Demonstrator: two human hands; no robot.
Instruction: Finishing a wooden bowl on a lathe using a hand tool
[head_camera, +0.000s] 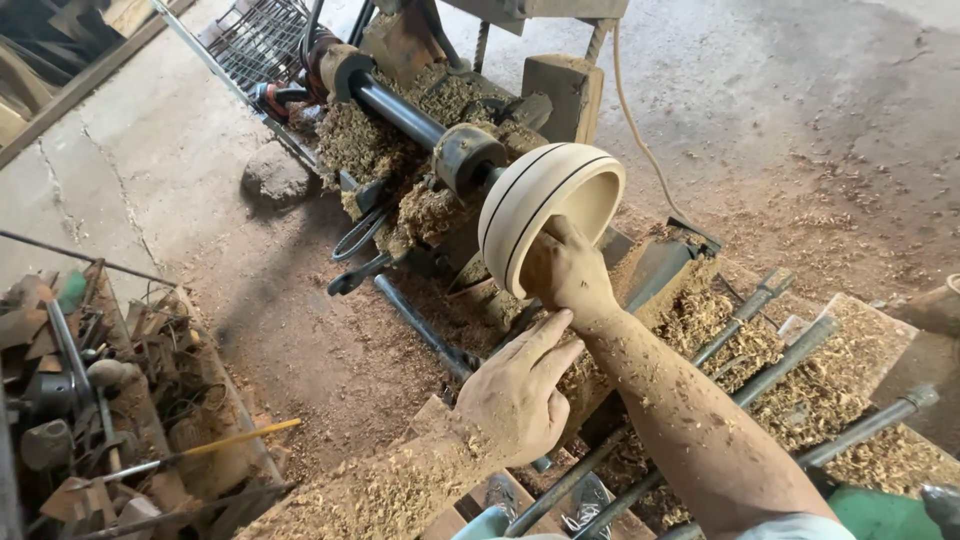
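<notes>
Right hand (566, 272): fingers curled together against the lower rim of the wooden bowl (548, 208), apparently to feel its surface; no firm clamp is evident. Left hand (517, 392): fingers extended and close together, holding nothing, resting by the right forearm as though to brace it. The bowl sits mounted on the lathe shaft (400, 112), open side toward the person. Wood shavings (380, 150) cover the lathe bed. Steel rods (760, 370) lie beneath the arms.

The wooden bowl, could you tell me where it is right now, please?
In the head view, the bowl sits upper centre, mounted on the lathe spindle, with the right hand pressed against its lower rim.
</notes>
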